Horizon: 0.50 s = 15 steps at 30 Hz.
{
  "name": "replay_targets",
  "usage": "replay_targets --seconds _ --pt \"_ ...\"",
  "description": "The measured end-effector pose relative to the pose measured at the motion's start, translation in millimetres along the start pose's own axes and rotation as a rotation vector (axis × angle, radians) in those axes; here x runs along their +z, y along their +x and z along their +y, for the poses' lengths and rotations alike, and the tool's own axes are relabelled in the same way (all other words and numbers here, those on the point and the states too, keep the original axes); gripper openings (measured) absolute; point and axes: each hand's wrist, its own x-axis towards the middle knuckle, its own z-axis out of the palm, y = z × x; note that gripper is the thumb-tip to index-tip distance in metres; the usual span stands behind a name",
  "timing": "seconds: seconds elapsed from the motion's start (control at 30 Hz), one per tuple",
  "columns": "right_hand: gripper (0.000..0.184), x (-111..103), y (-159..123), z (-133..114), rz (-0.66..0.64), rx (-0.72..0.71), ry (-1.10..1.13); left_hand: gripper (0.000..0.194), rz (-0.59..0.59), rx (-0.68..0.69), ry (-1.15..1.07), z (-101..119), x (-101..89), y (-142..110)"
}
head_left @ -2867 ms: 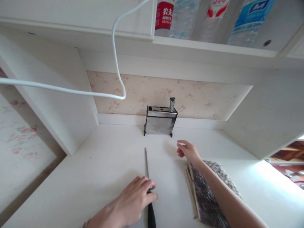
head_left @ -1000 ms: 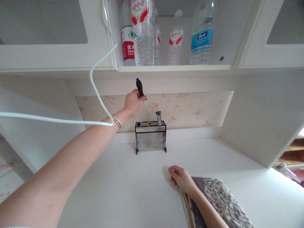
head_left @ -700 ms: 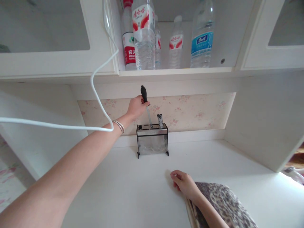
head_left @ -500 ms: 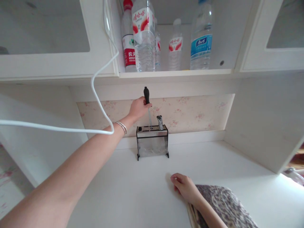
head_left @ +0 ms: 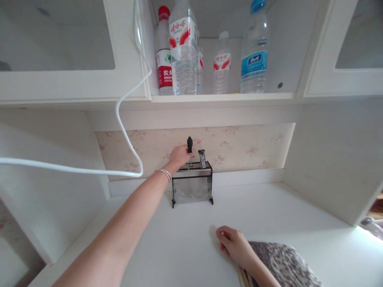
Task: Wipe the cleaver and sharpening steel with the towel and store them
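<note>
My left hand (head_left: 181, 155) is closed around the black handle of a thin metal rod tool (head_left: 190, 144), perhaps a sharpening steel. The rod stands nearly upright, its lower part down in the top of a knife holder (head_left: 192, 189) with clear sides and a black frame. Beside it, a handle with a black-and-white pattern (head_left: 202, 159) sticks up from the same holder. My right hand (head_left: 235, 244) rests on the counter with fingers curled and nothing visible in them. Next to that wrist lies a patterned grey-brown cloth item (head_left: 283, 261).
A white cable (head_left: 125, 133) hangs across the left side. Above, several plastic bottles (head_left: 184, 56) stand on the cabinet shelf (head_left: 221, 98). White panels (head_left: 326, 159) close in the counter (head_left: 179, 243) at both sides. Beige strips (head_left: 243, 275) lie under my right forearm.
My left hand has moved down with the rod, and more of the rod has gone into the holder. My right hand has stayed on the counter. The view has tilted slightly up.
</note>
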Motion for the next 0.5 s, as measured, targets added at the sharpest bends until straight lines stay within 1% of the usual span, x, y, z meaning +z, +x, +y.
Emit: replay_targets --seconds 0.13,0.23,0.3,0.37,0.43,0.5 --pt "0.031 -2 0 -3 -0.004 0.003 0.008 0.020 -0.036 -0.057 -0.018 -18 37.1 -19" --pt "0.031 -3 -1 -6 -0.007 0.010 0.013 0.021 -0.021 -0.052 -0.064 -25 53.2 -23" --pt "0.032 -3 -2 -7 -0.007 0.011 0.006 0.021 -0.006 -0.044 -0.104 -28 57.5 -22" --pt "0.032 -4 -2 -7 -0.005 0.005 -0.003 0.024 0.016 -0.043 -0.149 -30 57.5 -22" --pt "0.032 -3 -2 -6 -0.007 -0.003 -0.010 0.029 0.062 -0.054 -0.202 -36 53.7 -24" --pt "0.032 -3 -2 -6 -0.004 -0.007 -0.018 0.032 0.130 -0.093 -0.264 -47 47.2 -27"
